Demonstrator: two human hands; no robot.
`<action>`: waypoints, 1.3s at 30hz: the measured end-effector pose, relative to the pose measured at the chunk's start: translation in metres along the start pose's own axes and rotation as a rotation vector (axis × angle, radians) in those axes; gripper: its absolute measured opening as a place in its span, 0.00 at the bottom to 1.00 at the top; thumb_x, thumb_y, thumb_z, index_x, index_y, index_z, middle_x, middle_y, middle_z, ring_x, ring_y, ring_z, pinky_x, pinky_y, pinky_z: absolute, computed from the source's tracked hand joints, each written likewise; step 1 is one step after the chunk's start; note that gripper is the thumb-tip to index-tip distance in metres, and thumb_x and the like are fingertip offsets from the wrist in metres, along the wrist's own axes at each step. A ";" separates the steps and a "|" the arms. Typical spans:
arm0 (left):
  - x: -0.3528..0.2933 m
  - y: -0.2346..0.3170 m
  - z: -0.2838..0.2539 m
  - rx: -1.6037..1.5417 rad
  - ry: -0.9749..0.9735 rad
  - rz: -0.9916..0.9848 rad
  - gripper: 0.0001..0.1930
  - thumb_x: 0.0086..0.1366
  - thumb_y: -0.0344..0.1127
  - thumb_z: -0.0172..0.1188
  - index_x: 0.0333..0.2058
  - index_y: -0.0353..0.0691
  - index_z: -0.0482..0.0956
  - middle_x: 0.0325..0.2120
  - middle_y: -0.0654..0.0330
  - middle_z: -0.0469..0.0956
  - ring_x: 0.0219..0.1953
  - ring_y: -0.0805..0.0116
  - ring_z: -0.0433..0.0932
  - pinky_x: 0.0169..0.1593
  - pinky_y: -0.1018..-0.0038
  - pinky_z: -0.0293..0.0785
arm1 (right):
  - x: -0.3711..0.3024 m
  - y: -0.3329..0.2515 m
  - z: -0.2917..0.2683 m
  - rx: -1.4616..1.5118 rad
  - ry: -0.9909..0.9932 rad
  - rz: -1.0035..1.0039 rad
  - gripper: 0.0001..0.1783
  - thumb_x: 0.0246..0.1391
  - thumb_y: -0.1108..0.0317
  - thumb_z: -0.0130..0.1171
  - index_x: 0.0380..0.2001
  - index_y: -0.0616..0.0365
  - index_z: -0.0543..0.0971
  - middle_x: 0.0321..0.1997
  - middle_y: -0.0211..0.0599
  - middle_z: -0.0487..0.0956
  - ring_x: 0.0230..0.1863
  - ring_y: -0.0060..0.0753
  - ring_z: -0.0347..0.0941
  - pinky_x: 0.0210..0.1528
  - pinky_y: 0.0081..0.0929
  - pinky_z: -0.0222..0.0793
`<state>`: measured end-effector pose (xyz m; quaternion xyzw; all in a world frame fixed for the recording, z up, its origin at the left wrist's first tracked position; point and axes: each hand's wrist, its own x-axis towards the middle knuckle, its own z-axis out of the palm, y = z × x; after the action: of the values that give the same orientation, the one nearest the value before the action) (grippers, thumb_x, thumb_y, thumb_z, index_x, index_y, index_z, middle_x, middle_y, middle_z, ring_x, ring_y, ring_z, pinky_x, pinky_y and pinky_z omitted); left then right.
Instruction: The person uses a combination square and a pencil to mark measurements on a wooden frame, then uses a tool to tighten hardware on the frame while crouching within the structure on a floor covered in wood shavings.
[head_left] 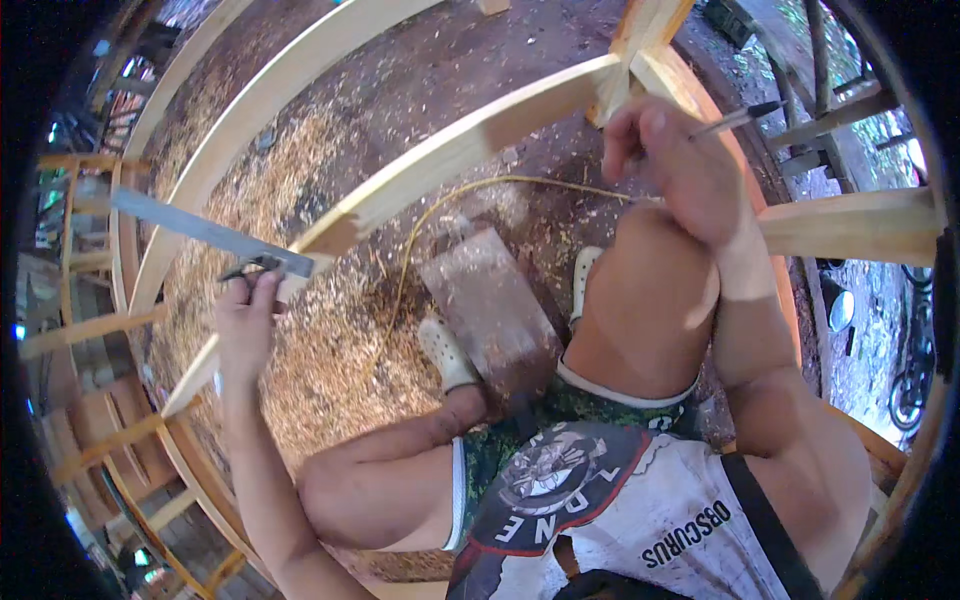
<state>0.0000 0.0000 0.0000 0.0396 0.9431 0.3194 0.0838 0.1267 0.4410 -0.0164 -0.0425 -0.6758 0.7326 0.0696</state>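
My left hand [248, 308] is closed on the dark head of a combination square [205, 230]. The square's flat metal blade slants up to the left and overlaps the near end of a pale wooden rail [460, 150]. Above my right knee, my right hand [680, 165] is raised with its fingers curled, slightly blurred. A thin pen-like marker [735, 121] with a dark end sticks out from that hand toward the right. The rail runs from beside the square up to a wooden post [640, 45] near my right hand.
More curved pale boards [240, 110] lie beyond the rail. A yellow cord [425, 215] crosses the shavings-covered ground [320, 350]. Between my feet, in light clogs [446, 352], stands a wooden block [490, 300]. Wooden frames [110, 330] stand at left; a crossbeam [850, 222] is at right.
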 end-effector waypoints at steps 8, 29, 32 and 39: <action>0.119 0.012 0.070 -0.007 -0.117 0.219 0.11 0.63 0.35 0.59 0.30 0.31 0.81 0.21 0.60 0.78 0.21 0.77 0.75 0.25 0.75 0.71 | 0.007 -0.010 -0.030 -0.267 0.193 0.102 0.09 0.54 0.67 0.52 0.37 0.58 0.71 0.30 0.24 0.65 0.34 0.17 0.60 0.35 0.19 0.59; 0.180 0.219 0.325 -0.019 0.003 0.996 0.15 0.63 0.39 0.56 0.26 0.31 0.77 0.22 0.43 0.77 0.26 0.47 0.78 0.33 0.58 0.71 | 0.032 0.134 -0.011 0.414 0.743 -0.156 0.10 0.59 0.67 0.52 0.38 0.60 0.77 0.26 0.28 0.74 0.23 0.16 0.68 0.23 0.17 0.63; 0.174 0.225 0.343 -0.023 -0.061 1.008 0.13 0.63 0.39 0.58 0.27 0.32 0.79 0.23 0.45 0.78 0.27 0.48 0.79 0.33 0.60 0.72 | 0.030 0.195 0.002 0.645 0.791 -0.041 0.10 0.59 0.68 0.51 0.40 0.62 0.77 0.28 0.29 0.74 0.25 0.18 0.69 0.27 0.18 0.65; 0.180 0.242 0.367 0.064 0.000 1.068 0.12 0.62 0.38 0.58 0.32 0.34 0.80 0.26 0.44 0.79 0.30 0.45 0.79 0.34 0.61 0.73 | 0.070 0.239 -0.044 0.140 1.053 0.224 0.11 0.51 0.66 0.58 0.36 0.60 0.80 0.33 0.38 0.81 0.36 0.31 0.76 0.40 0.29 0.70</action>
<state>-0.1041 0.4336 -0.1639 0.5166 0.8008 0.2888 -0.0916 0.0541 0.4766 -0.2557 -0.4709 -0.4903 0.6585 0.3228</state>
